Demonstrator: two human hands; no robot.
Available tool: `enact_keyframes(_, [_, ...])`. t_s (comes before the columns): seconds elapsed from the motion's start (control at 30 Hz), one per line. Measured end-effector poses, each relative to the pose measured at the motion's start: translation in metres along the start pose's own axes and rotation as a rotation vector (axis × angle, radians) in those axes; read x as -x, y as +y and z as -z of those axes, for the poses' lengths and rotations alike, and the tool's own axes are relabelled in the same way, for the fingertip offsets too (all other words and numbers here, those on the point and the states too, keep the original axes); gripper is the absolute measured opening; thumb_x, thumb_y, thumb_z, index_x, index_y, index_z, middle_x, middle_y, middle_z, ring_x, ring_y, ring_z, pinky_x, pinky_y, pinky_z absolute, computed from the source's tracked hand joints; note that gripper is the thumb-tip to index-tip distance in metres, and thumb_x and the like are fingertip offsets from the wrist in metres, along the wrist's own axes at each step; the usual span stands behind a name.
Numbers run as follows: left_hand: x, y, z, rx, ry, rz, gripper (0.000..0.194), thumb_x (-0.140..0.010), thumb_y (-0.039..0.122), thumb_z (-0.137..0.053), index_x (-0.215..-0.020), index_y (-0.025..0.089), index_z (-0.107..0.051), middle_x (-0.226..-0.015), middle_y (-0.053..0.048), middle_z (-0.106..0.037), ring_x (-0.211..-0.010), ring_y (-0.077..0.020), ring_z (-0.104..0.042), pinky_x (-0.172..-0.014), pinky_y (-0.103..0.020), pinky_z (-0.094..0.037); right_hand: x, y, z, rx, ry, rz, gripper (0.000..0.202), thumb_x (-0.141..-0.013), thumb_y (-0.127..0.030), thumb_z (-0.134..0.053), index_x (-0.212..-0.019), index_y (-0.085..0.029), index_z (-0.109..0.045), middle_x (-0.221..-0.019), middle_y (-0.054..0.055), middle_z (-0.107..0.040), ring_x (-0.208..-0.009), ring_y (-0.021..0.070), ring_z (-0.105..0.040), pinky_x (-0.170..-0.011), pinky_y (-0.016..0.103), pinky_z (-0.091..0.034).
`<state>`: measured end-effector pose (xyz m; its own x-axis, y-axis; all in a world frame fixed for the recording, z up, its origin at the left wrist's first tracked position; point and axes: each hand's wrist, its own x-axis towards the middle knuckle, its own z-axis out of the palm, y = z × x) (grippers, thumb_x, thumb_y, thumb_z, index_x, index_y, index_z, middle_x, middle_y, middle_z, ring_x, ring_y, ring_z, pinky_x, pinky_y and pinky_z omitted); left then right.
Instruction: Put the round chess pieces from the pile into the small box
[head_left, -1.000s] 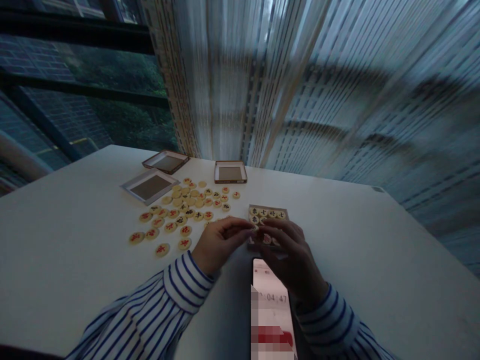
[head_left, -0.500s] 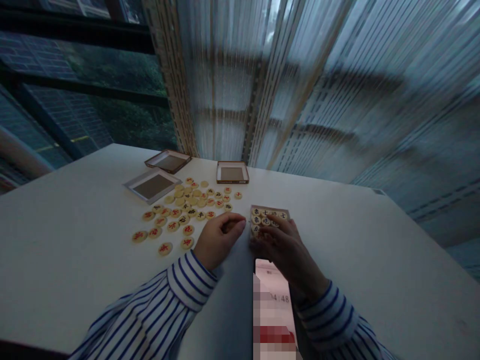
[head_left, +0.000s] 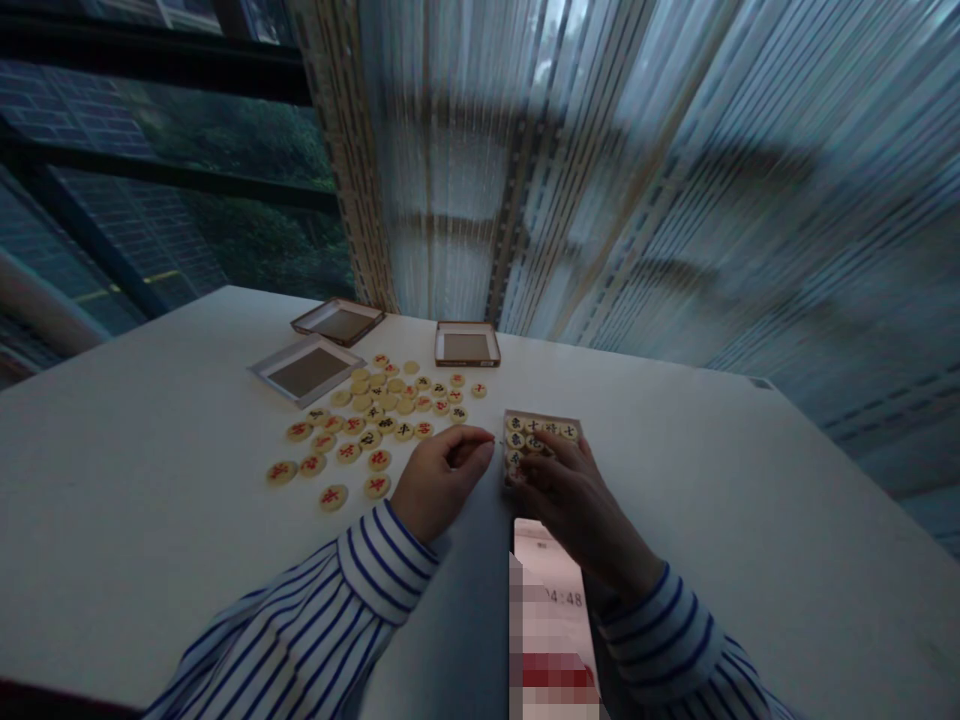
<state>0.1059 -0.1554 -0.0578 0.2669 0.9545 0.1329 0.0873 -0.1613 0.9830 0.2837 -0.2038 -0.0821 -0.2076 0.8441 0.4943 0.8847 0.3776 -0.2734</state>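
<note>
My left hand rests at the left side of a small open box, with its fingers curled in and its thumb against the index finger. Whatever it may hold is hidden. Over the box's near right part, my right hand is bent with its fingertips down on the pieces. What lies under those fingers cannot be made out. Rows of Chinese chess pieces with black characters lie face up inside the box. To the left, several loose Chinese chess pieces are spread over the white table, some red-marked, some black-marked, some blank side up.
A phone showing a time display lies below the box, partly under my right wrist. Farther back are a pale shallow tray and two brown-edged box parts. The white table reaches to a string curtain.
</note>
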Motion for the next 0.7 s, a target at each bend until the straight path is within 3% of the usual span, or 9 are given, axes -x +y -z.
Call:
enact_keyframes(0.47, [0.0004,-0.0007,0.0004,0.037,0.005,0.022,0.02,-0.069,0.031,-0.062,-0.078,0.014,-0.065,-0.062,-0.001,-0.061,-0.05,-0.0094,-0.05,-0.041,-0.019,-0.036,-0.0003,-0.0039,-0.0004,0.019,-0.003,-0.032,0.014,-0.083,-0.03,-0.055,-0.088,-0.023,-0.065,-0.118,0.011,-0.057,-0.114,0.028,-0.05,-0.097,0.062,-0.03])
enact_keyframes(0.7, [0.0,-0.0021,0.0002,0.07,0.013,0.041,0.02,-0.068,0.031,-0.063,-0.078,0.014,-0.065,-0.061,0.0,-0.06,-0.048,-0.0082,-0.047,-0.041,-0.019,-0.035,-0.0001,-0.0041,0.0011,0.055,-0.029,0.001,0.012,-0.082,-0.026,-0.055,-0.089,-0.022,-0.065,-0.119,0.012,-0.055,-0.113,0.0278,-0.049,-0.098,0.063,-0.029])
